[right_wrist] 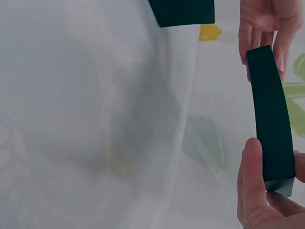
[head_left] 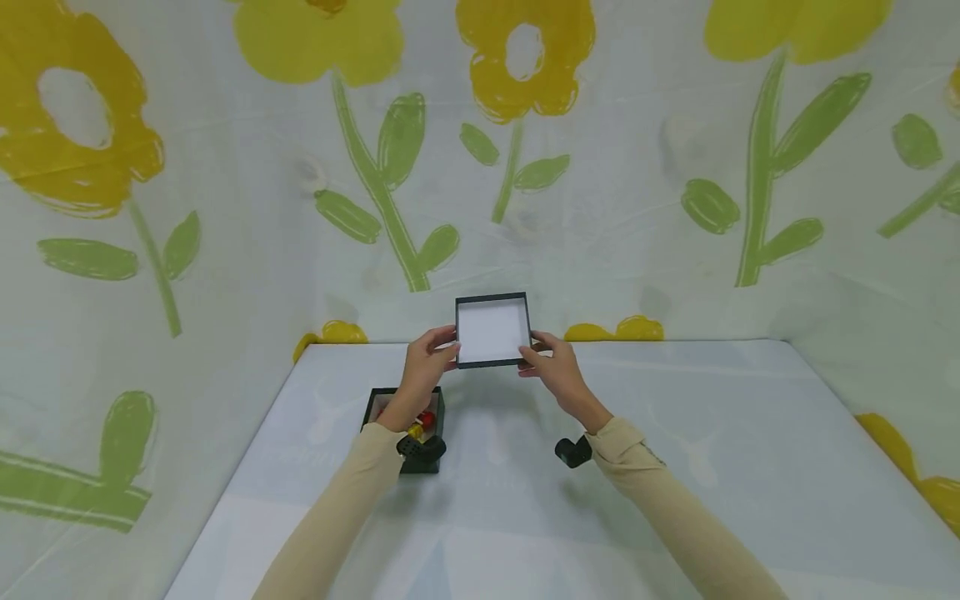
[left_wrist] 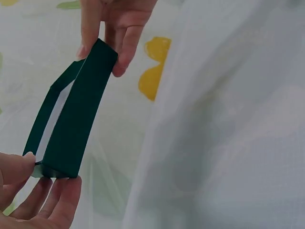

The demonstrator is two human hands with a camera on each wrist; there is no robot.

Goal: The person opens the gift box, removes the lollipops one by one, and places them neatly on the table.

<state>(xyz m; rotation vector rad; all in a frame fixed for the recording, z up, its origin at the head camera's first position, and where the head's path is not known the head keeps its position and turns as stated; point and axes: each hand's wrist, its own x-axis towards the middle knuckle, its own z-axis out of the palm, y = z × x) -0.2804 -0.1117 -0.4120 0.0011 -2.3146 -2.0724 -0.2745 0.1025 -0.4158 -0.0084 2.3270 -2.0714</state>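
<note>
Whitish fabric backdrop (head_left: 615,208) printed with yellow flowers (head_left: 566,42) and green leafy stems (head_left: 760,167), rising behind and beside a flat, bluish-white tabletop (head_left: 720,450).

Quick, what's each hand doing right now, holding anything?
Left hand: closed, holding the shallow dark green lid by its left side.
Right hand: closed, holding the same lid by its right side.

Pale tabletop (head_left: 712,433) bearing an open box (head_left: 440,415)

The tabletop is bluish white, with faint markings and soft grey shadows across its middle. Its far edge runs nearly level; the left and right edges slant outward toward the viewer. Directly on the surface stands the box, dark green and open at the top (part of it is hidden in the head view), left of centre and apart from both the far and left edges.
</note>
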